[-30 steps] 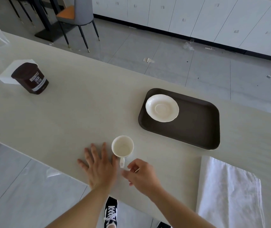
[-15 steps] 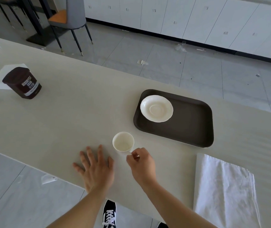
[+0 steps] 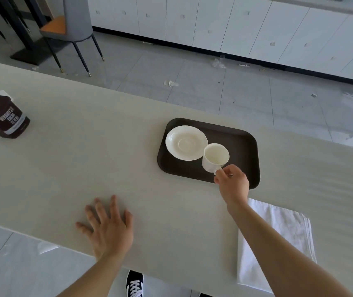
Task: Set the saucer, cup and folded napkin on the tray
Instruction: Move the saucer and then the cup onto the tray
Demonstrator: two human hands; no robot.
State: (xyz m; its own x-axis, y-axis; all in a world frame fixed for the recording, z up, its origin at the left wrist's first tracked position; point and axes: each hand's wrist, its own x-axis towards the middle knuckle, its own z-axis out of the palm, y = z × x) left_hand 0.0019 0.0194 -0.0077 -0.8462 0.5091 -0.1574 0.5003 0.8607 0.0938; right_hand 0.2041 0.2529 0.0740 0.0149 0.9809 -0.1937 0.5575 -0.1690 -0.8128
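A dark brown tray [image 3: 242,146] lies on the pale table [image 3: 85,163], and a white saucer [image 3: 184,142] rests in its left half. My right hand [image 3: 232,184] pinches the handle of a white cup [image 3: 215,156] and holds it over the tray, just right of the saucer, overlapping the saucer's rim in view. Whether the cup touches the tray I cannot tell. A folded white napkin [image 3: 278,239] lies on the table near the front edge, partly under my right forearm. My left hand [image 3: 109,228] rests flat on the table with fingers spread, holding nothing.
A brown cocoa tin [image 3: 2,116] stands at the table's far left with something white behind it. The table's front edge runs just behind my left wrist. A grey chair [image 3: 72,24] stands on the tiled floor beyond the table.
My right hand has lifted the cup off the table by its handle and carried it right and forward over the tray. My left hand stays flat on the table.
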